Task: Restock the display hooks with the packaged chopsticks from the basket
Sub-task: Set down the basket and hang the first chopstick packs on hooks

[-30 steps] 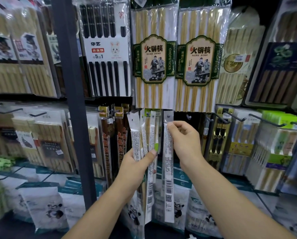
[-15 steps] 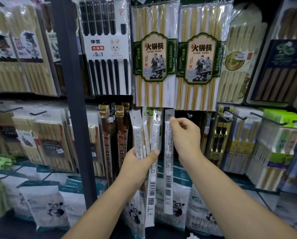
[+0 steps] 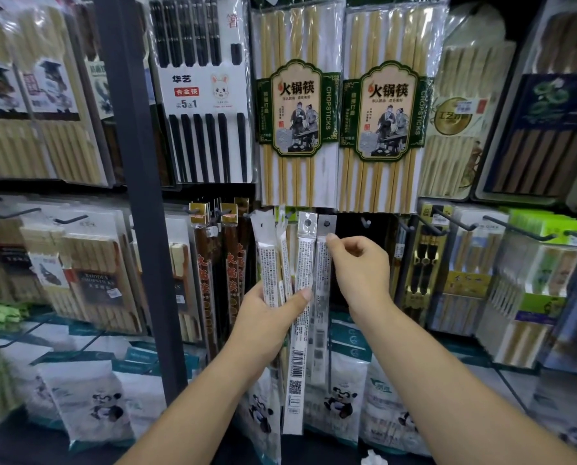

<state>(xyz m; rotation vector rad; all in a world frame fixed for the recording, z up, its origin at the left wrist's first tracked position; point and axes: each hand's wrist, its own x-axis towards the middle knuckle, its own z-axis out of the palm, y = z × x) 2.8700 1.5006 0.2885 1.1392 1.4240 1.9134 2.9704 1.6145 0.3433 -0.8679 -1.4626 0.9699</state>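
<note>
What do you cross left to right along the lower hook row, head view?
Pale wooden packs, dark post, brown chopstick packs, slim packs in left hand grip, single slim pack, right hand, black-and-gold pack, green-topped packs.

A shop: packaged chopsticks [image 3: 298, 129] hang on display hooks [image 3: 463, 223] in rows

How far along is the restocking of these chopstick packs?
Done: no slim pack plainly hangs on its own yet. In hand: the right hand pinches the top of one slim pack, its punched hole up by the hooks; whether it is threaded is unclear. Left: the left hand grips a fan of several more packs. The basket is out of view.
</note>
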